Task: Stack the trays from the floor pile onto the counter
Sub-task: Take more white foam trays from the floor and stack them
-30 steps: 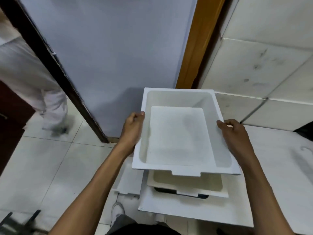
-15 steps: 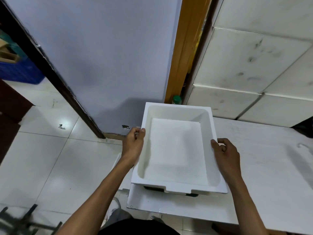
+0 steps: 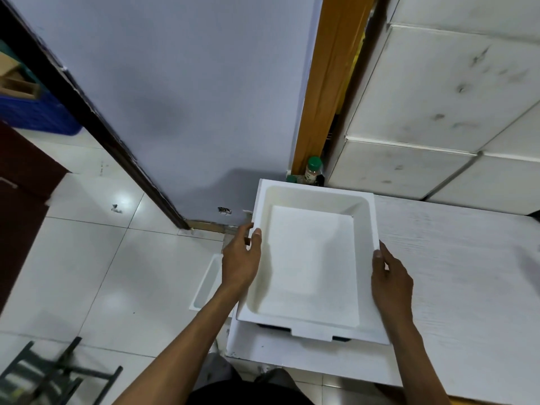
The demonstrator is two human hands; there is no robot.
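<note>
A white rectangular tray (image 3: 309,264) sits nested on top of other trays at the left end of the white counter (image 3: 455,276); dark gaps show under its near rim. My left hand (image 3: 241,258) grips its left rim with the thumb over the edge. My right hand (image 3: 390,276) presses against its right rim, fingers curled around the side. Another white tray (image 3: 206,283) lies on the floor tiles just left of the counter, partly hidden by my left forearm.
A grey-blue door (image 3: 181,97) with a dark frame stands behind the counter's left end. A green-capped bottle (image 3: 312,171) stands by the orange door post. White tiled wall at right. A blue crate (image 3: 35,112) sits far left, a dark metal rack (image 3: 43,372) at bottom left.
The tray has come down from mid-air onto the stack on the counter, covering the tray below. Both hands stayed on its rims. A person at the left has gone from view.
</note>
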